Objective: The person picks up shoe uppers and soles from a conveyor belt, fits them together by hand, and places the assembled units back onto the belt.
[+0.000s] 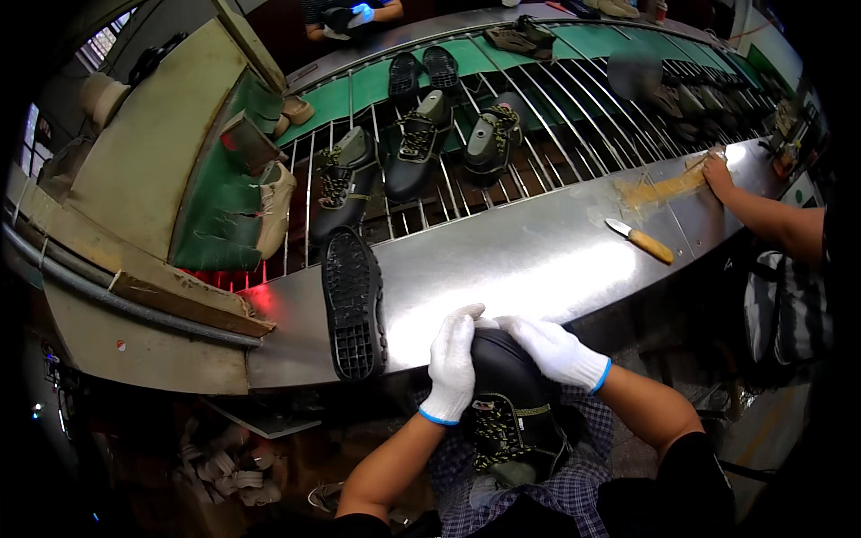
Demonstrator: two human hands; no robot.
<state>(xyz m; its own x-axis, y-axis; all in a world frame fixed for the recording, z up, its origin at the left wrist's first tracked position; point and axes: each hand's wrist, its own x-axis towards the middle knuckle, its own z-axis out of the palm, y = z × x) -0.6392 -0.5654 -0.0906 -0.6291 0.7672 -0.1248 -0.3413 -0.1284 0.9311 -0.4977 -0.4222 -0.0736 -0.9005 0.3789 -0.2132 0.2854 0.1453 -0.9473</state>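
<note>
Both my hands wear white knit gloves with blue cuffs and hold a black work shoe (511, 377) in front of my body. The shoe has black and yellow laces, and its toe points away from me. My left hand (453, 366) is closed along the left side of the toe. My right hand (556, 351) wraps over the toe's right side, with the fingertips of both hands close together at the tip. On the metal table to the left of my hands lies a black rubber sole (352, 305), tread up.
A yellow-handled knife (641, 240) lies on the metal table (502, 255). Behind, a rod conveyor carries black lace-up shoes (417, 148), soles (440, 72) and a beige shoe (276, 211). A co-worker's arm (762, 211) reaches in at right; another person (345, 16) works across.
</note>
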